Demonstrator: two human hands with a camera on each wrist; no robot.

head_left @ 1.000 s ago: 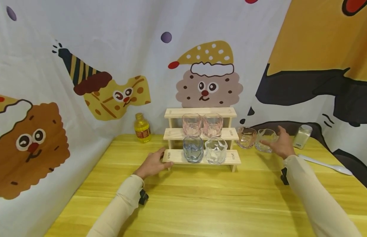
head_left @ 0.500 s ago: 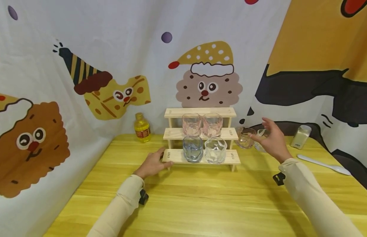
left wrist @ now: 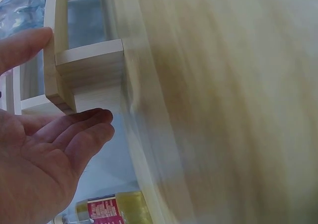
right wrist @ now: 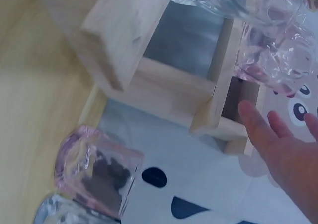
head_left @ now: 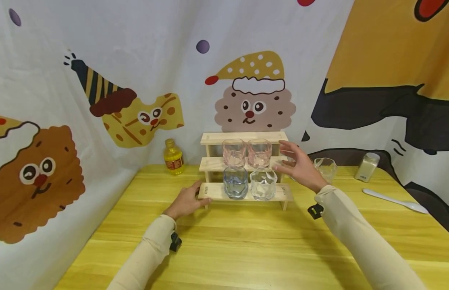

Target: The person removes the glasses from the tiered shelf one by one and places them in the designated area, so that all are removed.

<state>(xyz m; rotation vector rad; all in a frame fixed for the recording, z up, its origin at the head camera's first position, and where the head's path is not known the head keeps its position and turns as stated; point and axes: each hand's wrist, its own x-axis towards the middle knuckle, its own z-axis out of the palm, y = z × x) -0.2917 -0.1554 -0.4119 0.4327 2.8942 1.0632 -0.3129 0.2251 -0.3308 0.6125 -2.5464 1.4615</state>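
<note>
At the eight o'clock end of the wooden rack (head_left: 245, 138), the lowest shelf (head_left: 216, 191) is gripped between thumb and fingers by the left hand (head_left: 186, 201). At three o'clock, the right hand (head_left: 300, 166) is held spread, with nothing grasped. Near ten o'clock from it, the nearer pink glass (head_left: 260, 153) is borne by the middle shelf (head_left: 212, 164). Seemingly that glass is being reached for; closing round it is called for.

Cream sleeves (head_left: 362, 237); black wrist devices (head_left: 315, 210)
</note>
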